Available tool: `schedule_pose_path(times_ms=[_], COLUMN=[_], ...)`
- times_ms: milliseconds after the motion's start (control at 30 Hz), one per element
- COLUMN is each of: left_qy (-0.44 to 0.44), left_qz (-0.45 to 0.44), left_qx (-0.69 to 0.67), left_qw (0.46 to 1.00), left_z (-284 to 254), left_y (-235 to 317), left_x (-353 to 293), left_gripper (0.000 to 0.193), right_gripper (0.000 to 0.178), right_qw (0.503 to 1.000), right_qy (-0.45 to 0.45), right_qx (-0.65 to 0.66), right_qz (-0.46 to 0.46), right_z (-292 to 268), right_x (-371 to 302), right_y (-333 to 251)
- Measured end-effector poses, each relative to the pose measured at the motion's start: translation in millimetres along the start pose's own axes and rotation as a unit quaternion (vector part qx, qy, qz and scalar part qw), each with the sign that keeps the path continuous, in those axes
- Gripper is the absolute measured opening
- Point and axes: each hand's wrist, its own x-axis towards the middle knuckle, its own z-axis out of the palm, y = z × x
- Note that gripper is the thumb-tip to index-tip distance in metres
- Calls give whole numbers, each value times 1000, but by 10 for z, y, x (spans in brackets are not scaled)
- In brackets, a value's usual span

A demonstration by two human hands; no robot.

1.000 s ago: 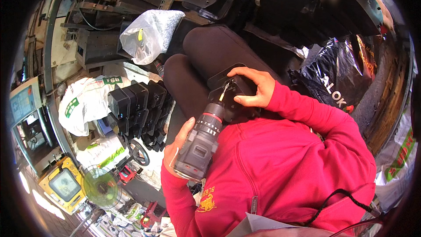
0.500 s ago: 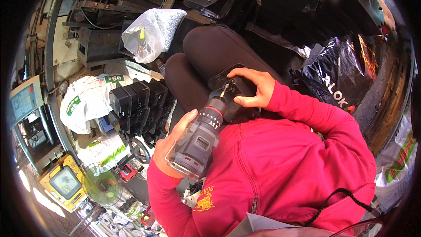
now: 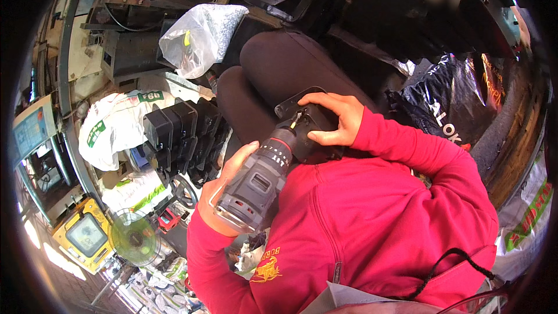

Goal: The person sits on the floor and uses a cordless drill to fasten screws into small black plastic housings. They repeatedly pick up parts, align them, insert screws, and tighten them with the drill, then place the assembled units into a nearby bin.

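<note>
Swung slightly leftward since the earlier frame, the grey, red-ringed power drill (image 3: 254,185), gripped by the left hand (image 3: 220,187), pointed at a black, box-shaped part (image 3: 314,151) beneath the right hand (image 3: 345,118), whose parted thumb and forefinger held it, apparently for steadiness.

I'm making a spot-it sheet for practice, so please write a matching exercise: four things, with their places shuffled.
1. power drill
2. black part
3. green fan
4. clear plastic bag

A. beside the yellow-framed device
B. upper left, beside the knees
C. in the left hand
D. held by the right hand

Pairs: 1-C; 2-D; 3-A; 4-B
</note>
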Motion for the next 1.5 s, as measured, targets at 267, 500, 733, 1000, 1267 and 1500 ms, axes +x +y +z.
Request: schedule_pose_path(times_ms=[267,500,733,1000,1267,1500], left_qy=[-9,36,97,183,259,326], left_qz=[-47,-1,-142,-95,-74,33], left_qx=[-51,6,-636,-504,-355,-156], left_qw=[998,999,752,839,895,932], left_z=[37,34,317,632,767,759], left_y=[17,21,-219,-616,-752,-680], left_x=[112,87,-237,-531,-553,-469], left_gripper=[72,77,86,88,79,72], right_gripper=[56,56,65,80,71,58], right_qw=[1000,999,985,961,945,914], right_qy=[5,-43,-168,-135,-179,-91], right_qx=[10,29,17,-241,-233,-265], right_qz=[-29,9,42,-26,-143,-294], right_z=[31,20,-464,-438,-42,-231], right_x=[64,114,259,422,741,702], right_y=[115,117,20,-19,-122,-1066])
